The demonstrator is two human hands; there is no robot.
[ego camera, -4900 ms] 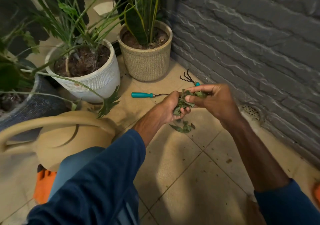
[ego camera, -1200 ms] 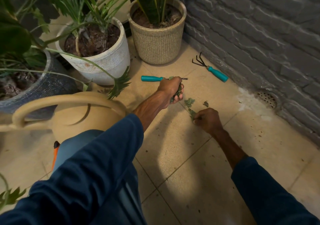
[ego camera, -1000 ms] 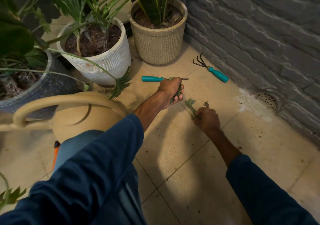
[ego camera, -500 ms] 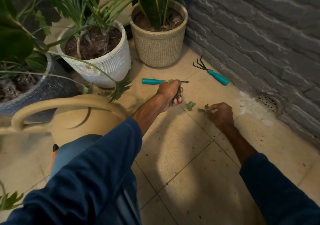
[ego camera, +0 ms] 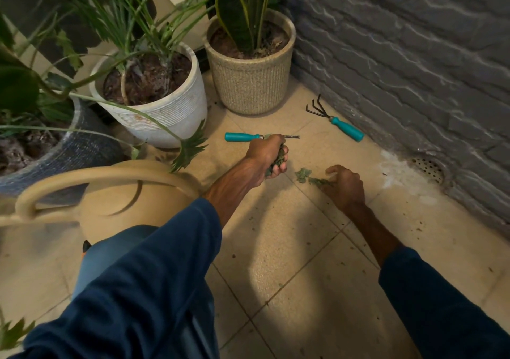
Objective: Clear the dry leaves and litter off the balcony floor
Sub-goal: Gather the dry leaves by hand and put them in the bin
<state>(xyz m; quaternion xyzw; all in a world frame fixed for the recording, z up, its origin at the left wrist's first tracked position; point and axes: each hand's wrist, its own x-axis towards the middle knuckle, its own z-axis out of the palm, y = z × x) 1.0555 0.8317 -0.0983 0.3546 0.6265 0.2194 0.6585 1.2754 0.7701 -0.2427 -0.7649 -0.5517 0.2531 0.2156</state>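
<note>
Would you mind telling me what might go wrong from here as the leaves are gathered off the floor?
1. The left hand already grips a full bunch of leaves; adding the loose leaves that the right hand pinches may spill some back.
2. Crumbs lie near the floor drain and might get brushed in.
3. The hand rake lies close, prongs bare; a careless reach could scratch.

Home balcony: potted plants [ego camera: 154, 93], tiled floor [ego camera: 289, 248], floor drain [ego camera: 427, 167], watering can [ego camera: 110, 193].
</note>
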